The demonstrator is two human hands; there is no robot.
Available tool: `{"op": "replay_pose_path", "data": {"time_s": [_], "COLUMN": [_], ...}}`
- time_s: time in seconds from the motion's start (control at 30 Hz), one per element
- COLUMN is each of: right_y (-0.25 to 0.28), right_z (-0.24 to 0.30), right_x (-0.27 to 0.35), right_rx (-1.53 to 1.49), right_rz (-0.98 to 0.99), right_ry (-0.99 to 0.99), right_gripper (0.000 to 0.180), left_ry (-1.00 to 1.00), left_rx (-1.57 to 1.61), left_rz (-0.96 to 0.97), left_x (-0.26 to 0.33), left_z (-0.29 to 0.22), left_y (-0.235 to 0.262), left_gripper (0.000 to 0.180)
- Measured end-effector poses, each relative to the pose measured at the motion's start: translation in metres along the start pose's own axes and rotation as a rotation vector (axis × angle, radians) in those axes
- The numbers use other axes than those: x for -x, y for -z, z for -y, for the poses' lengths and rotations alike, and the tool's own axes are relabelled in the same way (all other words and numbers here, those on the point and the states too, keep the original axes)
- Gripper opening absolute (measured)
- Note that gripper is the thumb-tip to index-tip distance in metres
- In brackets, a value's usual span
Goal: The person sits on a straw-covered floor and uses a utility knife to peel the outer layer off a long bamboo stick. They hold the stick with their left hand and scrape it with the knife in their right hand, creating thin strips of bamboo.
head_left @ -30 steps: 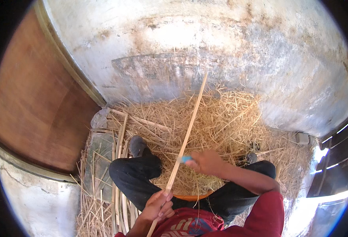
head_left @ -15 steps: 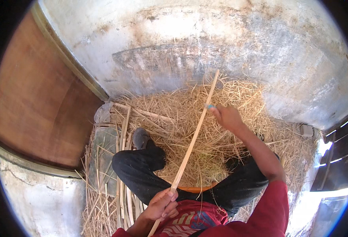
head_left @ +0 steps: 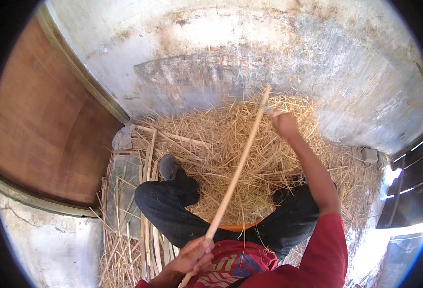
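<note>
A long pale bamboo strip (head_left: 240, 168) runs slantwise from my lap up toward the wall. My left hand (head_left: 192, 255) is closed around its lower part, close to my red shirt. Near the strip's far end is my right hand (head_left: 285, 126), its fingers closed on a small tool with a blue part (head_left: 269, 110). The tool is at or beside the strip's right edge; the rest of it is hidden in my fingers, so its exact kind does not show.
Dry shavings (head_left: 230, 139) heap between and beyond my bent legs. Several more strips (head_left: 148, 163) lie left of my leg, by a grey slab (head_left: 125, 182). A stained wall (head_left: 211, 72) stands ahead and a brown wooden panel (head_left: 53, 129) at the left.
My right hand with the small tool has moved up along the strip toward its far end. The left hand keeps its hold near my lap, shifted only slightly.
</note>
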State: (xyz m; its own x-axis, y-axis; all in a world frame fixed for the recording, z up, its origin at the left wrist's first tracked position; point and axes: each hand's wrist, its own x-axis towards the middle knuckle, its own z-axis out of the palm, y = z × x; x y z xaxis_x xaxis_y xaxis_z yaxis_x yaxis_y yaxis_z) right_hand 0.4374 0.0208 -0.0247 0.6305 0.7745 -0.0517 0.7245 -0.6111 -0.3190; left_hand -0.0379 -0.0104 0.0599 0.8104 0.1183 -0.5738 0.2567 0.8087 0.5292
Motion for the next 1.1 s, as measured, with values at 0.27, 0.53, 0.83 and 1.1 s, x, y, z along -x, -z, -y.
{"op": "replay_pose_path", "data": {"time_s": [0.27, 0.53, 0.83, 1.1], "right_y": [0.009, 0.057, 0.062, 0.055], "right_z": [-0.154, 0.034, 0.078, 0.089], "right_x": [-0.034, 0.092, 0.147, 0.152], "right_rx": [-0.63, -1.855, -1.854, -1.885], "right_rz": [-0.343, 0.815, 1.229, 1.269], "right_ry": [-0.343, 0.374, 0.749, 0.699], "right_gripper": [0.074, 0.089, 0.102, 0.101], "left_ry": [-0.082, -0.379, -0.355, -0.32], "left_rx": [-0.184, -0.122, -0.133, -0.135], "left_rz": [-0.058, -0.213, -0.175, -0.211], "left_x": [0.036, 0.006, -0.01, -0.014], "left_z": [0.02, -0.017, -0.019, -0.011], "left_y": [0.038, 0.039, 0.032, 0.032], "left_gripper": [0.023, 0.03, 0.03, 0.029]}}
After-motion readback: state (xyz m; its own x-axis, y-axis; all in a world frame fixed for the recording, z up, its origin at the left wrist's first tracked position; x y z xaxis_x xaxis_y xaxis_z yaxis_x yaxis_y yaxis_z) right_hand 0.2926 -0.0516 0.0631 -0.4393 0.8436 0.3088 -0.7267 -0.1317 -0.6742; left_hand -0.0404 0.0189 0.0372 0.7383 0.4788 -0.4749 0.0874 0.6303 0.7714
